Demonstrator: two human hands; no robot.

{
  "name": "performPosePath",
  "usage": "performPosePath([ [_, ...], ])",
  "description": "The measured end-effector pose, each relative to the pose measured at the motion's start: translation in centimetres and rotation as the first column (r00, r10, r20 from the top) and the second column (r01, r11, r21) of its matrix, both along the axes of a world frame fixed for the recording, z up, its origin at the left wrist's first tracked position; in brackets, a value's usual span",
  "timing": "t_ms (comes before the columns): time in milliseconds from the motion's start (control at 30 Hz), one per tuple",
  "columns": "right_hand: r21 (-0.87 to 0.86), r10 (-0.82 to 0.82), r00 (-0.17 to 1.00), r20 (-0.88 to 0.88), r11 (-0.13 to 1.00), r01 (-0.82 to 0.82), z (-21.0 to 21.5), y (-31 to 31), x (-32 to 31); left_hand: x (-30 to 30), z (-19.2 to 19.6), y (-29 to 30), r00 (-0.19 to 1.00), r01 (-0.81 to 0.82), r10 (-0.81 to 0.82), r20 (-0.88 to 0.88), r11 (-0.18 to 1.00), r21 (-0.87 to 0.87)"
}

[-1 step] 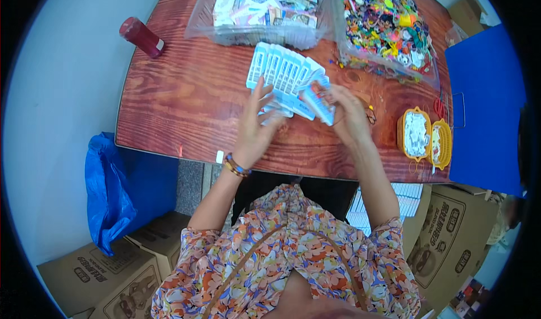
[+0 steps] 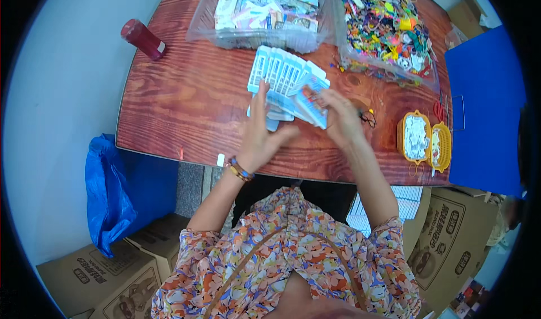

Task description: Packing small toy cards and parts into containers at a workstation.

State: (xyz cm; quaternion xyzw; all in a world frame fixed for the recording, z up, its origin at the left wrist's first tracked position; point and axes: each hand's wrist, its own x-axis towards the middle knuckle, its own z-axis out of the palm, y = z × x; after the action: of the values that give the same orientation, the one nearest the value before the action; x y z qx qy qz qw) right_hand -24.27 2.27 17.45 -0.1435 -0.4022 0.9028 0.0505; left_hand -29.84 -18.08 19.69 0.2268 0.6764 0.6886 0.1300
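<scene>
A fanned row of flat light-blue and white cardboard boxes (image 2: 276,70) lies overlapped on the wooden table (image 2: 186,99) in front of me. My right hand (image 2: 344,122) grips one such box (image 2: 311,103), which shows a coloured picture, at the right end of the row. Its fingers wrap over the right edge; whether more than one box is in this grip I cannot tell. At the row's near left side is my left hand (image 2: 259,134), its thumb stretched away from the fingers. The left fingertips reach over the boxes, and nothing is held in that hand.
Behind the boxes stand a clear bin of flat packets (image 2: 253,37) and a clear bin of colourful trinkets (image 2: 389,66). A red jar (image 2: 142,39) lies far left. Two yellow baskets (image 2: 401,136), red-handled scissors (image 2: 439,110) and a blue panel (image 2: 484,105) are at right.
My left thumb has swung out, away from the boxes. My right hand has shifted slightly left with the picture box, which now lies closer over the row.
</scene>
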Motion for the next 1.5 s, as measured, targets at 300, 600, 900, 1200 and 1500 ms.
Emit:
performPosePath([
  [300, 0.958, 0.043, 0.983, -0.176, -0.22, 0.181, 7.4, -1.1, -12.5, -3.7, 1.0, -2.2, 0.979, -0.2, 0.182, 0.09, 0.941, 0.272],
  [600, 0.687, 0.109, 0.946, 0.304, -0.713, -0.139, 5.7, 9.0, -24.7, -1.7, -0.9, -3.3, 0.988, -0.106, 0.102, 0.115, 0.994, 0.036],
  [900, 0.965, 0.222, 0.964, 0.149, -0.246, -0.093, 7.5, 9.7, -24.2, -2.7, -0.8, -4.0, 0.992, -0.061, 0.069, 0.108, 0.995, -0.077],
  [1200, 0.995, 0.073, 0.996, -0.047, -0.081, 0.053, 7.5, 11.0, -23.5, -1.5, -1.9, -3.5, 0.989, -0.103, 0.111, 0.101, 0.991, -0.086],
  [1500, 0.926, 0.144, 0.973, -0.179, 0.359, 0.117, 13.0, 3.3, -10.6, -3.8, 0.1, -2.4, 0.919, -0.325, 0.195, -0.343, 0.867, -0.379],
])
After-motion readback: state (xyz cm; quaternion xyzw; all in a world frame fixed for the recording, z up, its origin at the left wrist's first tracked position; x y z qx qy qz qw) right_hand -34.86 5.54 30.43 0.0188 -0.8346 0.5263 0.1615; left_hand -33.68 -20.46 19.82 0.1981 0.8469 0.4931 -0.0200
